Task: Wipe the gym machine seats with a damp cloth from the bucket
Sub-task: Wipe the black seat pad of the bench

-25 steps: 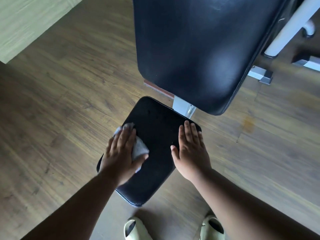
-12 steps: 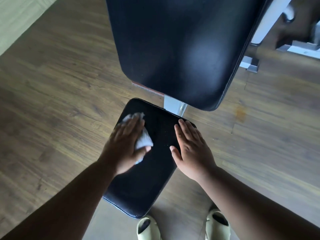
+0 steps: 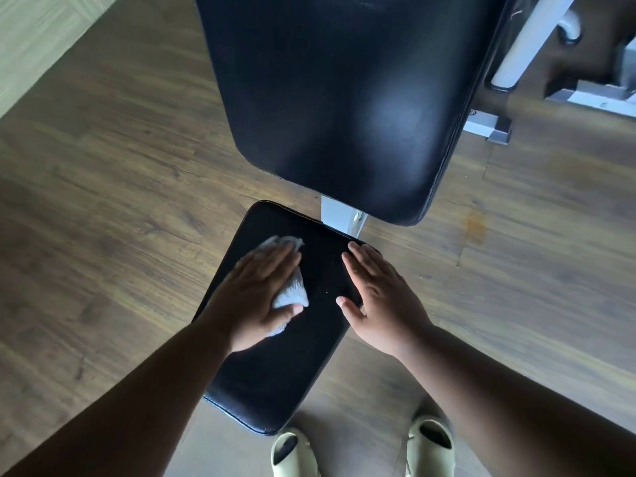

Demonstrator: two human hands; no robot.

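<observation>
Change: since the earlier frames our left hand (image 3: 256,297) has carried the cloth (image 3: 290,287) from the seat's left edge up towards its far end, while our right hand (image 3: 377,294) has stayed planted on the right side.
Backrest pad (image 3: 344,108): black and glossy, filling the upper middle of the frame, hanging over the seat's far end.
Seat pad (image 3: 275,376): black, in the lower middle of the frame; this is the surface we are wiping.
Frame (image 3: 516,46): white tubing at the upper right, with a white post (image 3: 335,215) showing between the two pads.
Left hand: flat, fingers straight, pressing the cloth down on the seat's upper left part.
Right hand: flat and holding nothing, palm resting on the seat's right edge, seemingly to steady it.
Cloth: small, white, bunched under our left palm, corners poking out beyond the fingers.
Sandals (image 3: 292,452): pale, at the bottom edge of the frame.
Step in hand: we judge the seat wipe is midway.
Next move: we should sweep the cloth across the centre and near end, and lift our right hand to reach beneath it.
Containers: no bucket is in view, so we cannot speak of its contents.
</observation>
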